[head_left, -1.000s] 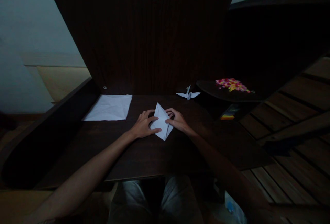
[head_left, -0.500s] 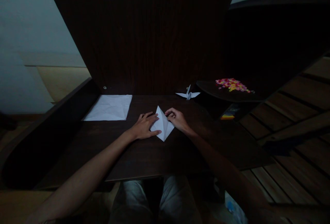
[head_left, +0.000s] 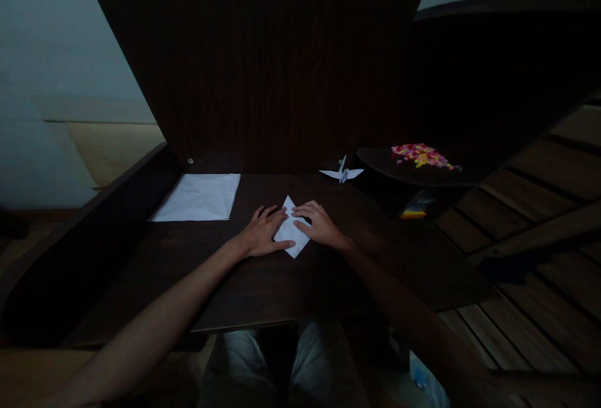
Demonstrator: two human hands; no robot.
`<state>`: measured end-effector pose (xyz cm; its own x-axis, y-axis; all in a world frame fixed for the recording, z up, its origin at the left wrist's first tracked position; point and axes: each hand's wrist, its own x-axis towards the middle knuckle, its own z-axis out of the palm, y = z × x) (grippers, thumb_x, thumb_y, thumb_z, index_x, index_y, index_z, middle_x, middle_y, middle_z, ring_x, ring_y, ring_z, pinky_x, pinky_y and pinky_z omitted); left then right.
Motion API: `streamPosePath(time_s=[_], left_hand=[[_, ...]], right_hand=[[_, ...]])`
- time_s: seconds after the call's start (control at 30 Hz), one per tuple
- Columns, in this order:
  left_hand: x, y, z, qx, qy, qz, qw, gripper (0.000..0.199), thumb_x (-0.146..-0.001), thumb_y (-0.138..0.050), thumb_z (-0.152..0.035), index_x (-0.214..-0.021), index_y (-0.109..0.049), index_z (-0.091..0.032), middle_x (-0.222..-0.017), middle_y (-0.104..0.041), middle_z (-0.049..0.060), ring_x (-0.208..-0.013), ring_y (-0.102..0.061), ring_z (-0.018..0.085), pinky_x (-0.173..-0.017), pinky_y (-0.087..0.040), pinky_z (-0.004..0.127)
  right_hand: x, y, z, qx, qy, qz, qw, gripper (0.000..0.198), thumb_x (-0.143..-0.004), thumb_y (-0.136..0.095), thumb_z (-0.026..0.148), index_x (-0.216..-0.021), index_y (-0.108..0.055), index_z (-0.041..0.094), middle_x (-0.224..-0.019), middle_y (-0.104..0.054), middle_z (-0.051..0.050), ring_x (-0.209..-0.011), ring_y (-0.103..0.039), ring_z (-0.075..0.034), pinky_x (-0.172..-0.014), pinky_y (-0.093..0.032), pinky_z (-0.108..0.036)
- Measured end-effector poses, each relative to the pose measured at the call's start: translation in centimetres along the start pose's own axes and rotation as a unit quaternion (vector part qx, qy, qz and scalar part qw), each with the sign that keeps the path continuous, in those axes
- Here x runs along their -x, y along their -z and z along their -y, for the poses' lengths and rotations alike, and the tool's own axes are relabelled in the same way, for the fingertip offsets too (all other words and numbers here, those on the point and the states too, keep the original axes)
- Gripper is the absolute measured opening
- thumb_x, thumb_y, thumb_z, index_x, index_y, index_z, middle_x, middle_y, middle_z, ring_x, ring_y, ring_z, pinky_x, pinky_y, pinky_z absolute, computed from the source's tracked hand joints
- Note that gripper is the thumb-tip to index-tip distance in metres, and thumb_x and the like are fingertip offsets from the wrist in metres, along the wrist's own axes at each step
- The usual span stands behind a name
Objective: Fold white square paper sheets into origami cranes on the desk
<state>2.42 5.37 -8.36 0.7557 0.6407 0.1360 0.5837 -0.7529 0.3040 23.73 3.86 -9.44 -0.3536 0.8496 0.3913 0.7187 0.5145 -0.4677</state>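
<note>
A white folded paper (head_left: 292, 233), diamond-shaped with one corner pointing away from me, lies on the dark desk. My left hand (head_left: 264, 233) rests on its left side, fingers spread, with the thumb near the lower corner. On the right side, my right hand (head_left: 318, 225) lies over the paper with its fingers apart, pressing on the surface. Part of the right edge is hidden beneath that hand. Further back stands a folded paper crane (head_left: 342, 174) with its wings out.
A stack of white paper sheets (head_left: 197, 198) lies at the back left of the desk (head_left: 291, 295). Small pink, red and yellow pieces (head_left: 425, 156) are heaped on a raised shelf (head_left: 399, 173) at the right. A dark side panel (head_left: 84, 245) borders the desk's left.
The raised right flap of the paper now lies flat, and the diamond looks narrower. My right hand has moved left onto it and its fingers have spread. The left hand has barely moved.
</note>
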Motion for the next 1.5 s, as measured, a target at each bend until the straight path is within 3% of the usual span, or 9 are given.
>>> streamPosePath(time_s=[0.23,0.4,0.53,0.7,0.83,1.0,1.13,1.3,1.5], left_hand=[[0.3,0.7,-0.1,0.017,-0.032,-0.006,0.999,0.079,-0.076,-0.060,-0.057,-0.140,-0.033,-0.019,-0.144,-0.039,0.015,-0.137,-0.026,0.034,-0.110,-0.014,0.057],[0.4,0.9,0.0,0.017,-0.056,0.020,0.998,0.055,-0.083,-0.055,-0.050,-0.130,-0.047,-0.024,-0.148,-0.034,0.011,-0.138,-0.026,0.031,-0.110,-0.015,0.057],[0.4,1.1,-0.2,0.037,-0.062,0.014,0.997,0.049,-0.086,-0.049,-0.053,-0.125,-0.052,-0.024,-0.147,-0.036,0.010,-0.138,-0.027,0.029,-0.111,-0.016,0.055],[0.3,1.2,-0.5,0.038,-0.061,0.015,0.997,0.053,-0.080,-0.055,-0.057,-0.117,-0.056,-0.019,-0.146,-0.038,0.014,-0.137,-0.027,0.031,-0.110,-0.018,0.056],[0.4,1.4,0.1,0.033,-0.067,0.019,0.997,0.045,-0.081,-0.060,-0.042,-0.120,-0.055,-0.020,-0.145,-0.040,0.012,-0.137,-0.027,0.031,-0.110,-0.018,0.057],[0.5,1.4,1.4,-0.011,-0.071,-0.005,0.997,0.046,-0.082,-0.054,-0.024,-0.128,-0.052,-0.026,-0.144,-0.042,0.007,-0.137,-0.027,0.030,-0.110,-0.016,0.059],[0.3,1.2,2.5,-0.049,-0.069,-0.044,0.995,0.040,-0.085,-0.046,-0.017,-0.122,-0.058,-0.024,-0.138,-0.048,0.007,-0.131,-0.036,0.028,-0.108,-0.025,0.053],[0.1,1.2,3.2,-0.030,-0.052,-0.051,0.997,0.033,-0.087,-0.043,-0.017,-0.113,-0.064,-0.020,-0.122,-0.060,0.010,-0.114,-0.052,0.024,-0.097,-0.044,0.039],[0.3,1.7,1.9,-0.023,-0.013,-0.055,0.998,0.039,-0.089,-0.044,-0.034,-0.125,-0.055,-0.024,-0.125,-0.060,0.007,-0.116,-0.053,0.023,-0.099,-0.043,0.036]], right_hand=[[0.2,0.2,0.0,0.016,0.021,0.075,0.997,0.046,-0.089,-0.050,0.027,-0.135,-0.046,0.026,-0.143,-0.043,-0.006,-0.138,-0.028,-0.025,-0.108,-0.026,-0.051],[0.2,0.3,0.0,0.013,0.031,0.114,0.993,0.050,-0.092,-0.045,0.027,-0.141,-0.037,0.025,-0.146,-0.037,-0.006,-0.141,-0.018,-0.024,-0.113,-0.018,-0.052],[0.2,0.4,-0.2,0.007,0.024,0.125,0.992,0.048,-0.092,-0.040,0.022,-0.140,-0.036,0.027,-0.145,-0.039,-0.003,-0.141,-0.019,-0.022,-0.113,-0.016,-0.053],[0.2,0.2,-0.6,0.019,0.006,0.117,0.993,0.044,-0.095,-0.035,0.026,-0.138,-0.041,0.024,-0.144,-0.041,-0.003,-0.141,-0.021,-0.022,-0.113,-0.016,-0.052],[0.1,0.0,-0.8,0.035,-0.013,0.087,0.996,0.042,-0.093,-0.039,0.027,-0.135,-0.046,0.024,-0.142,-0.044,-0.004,-0.139,-0.025,-0.024,-0.112,-0.019,-0.052],[-0.1,0.5,-0.7,0.075,-0.058,0.028,0.995,0.036,-0.088,-0.044,0.019,-0.120,-0.061,0.023,-0.129,-0.058,-0.004,-0.124,-0.043,-0.026,-0.103,-0.031,-0.051],[-0.2,0.9,-0.7,0.100,-0.074,-0.014,0.992,0.035,-0.080,-0.051,0.013,-0.109,-0.067,0.024,-0.117,-0.065,-0.005,-0.108,-0.048,-0.026,-0.093,-0.039,-0.048],[-0.1,0.9,-0.8,0.105,-0.052,-0.031,0.993,0.024,-0.081,-0.053,0.015,-0.096,-0.070,0.021,-0.102,-0.068,-0.006,-0.098,-0.050,-0.025,-0.087,-0.041,-0.043],[-0.1,1.0,-1.1,0.081,-0.040,-0.020,0.996,0.021,-0.086,-0.051,0.017,-0.097,-0.068,0.022,-0.100,-0.067,-0.007,-0.096,-0.052,-0.023,-0.085,-0.040,-0.040]])
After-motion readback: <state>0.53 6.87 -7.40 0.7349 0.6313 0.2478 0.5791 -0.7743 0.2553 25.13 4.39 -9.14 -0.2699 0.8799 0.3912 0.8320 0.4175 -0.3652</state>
